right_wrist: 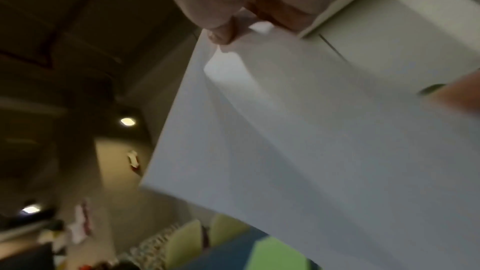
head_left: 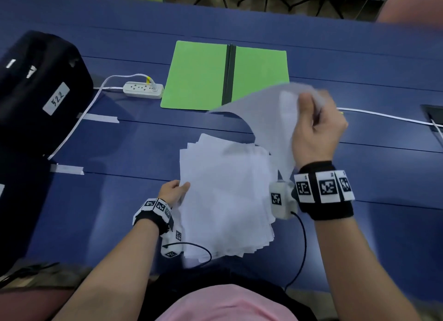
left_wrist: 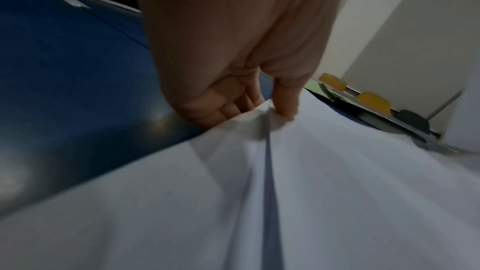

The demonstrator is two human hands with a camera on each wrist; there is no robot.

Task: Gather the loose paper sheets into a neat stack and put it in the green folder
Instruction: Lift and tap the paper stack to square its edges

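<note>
A fanned pile of white paper sheets [head_left: 225, 196] [left_wrist: 285, 202] lies on the blue table near its front edge. My left hand [head_left: 173, 191] [left_wrist: 259, 108] pinches the pile's left edge, thumb on top and fingers under. My right hand [head_left: 314, 126] [right_wrist: 226, 34] is raised above the table and pinches one corner of a single white sheet [head_left: 271, 119] [right_wrist: 311, 151], which curves down toward the pile. The green folder [head_left: 199, 76] lies open and flat farther back, with a dark spine down its middle; the lifted sheet hides its near right corner.
A black bag [head_left: 36, 90] stands at the left. A white power strip [head_left: 143, 89] with its cable lies left of the folder. Another white cable [head_left: 383, 115] runs to a dark device [head_left: 435, 115] at the right edge. Tape strips [head_left: 100, 117] are stuck to the table.
</note>
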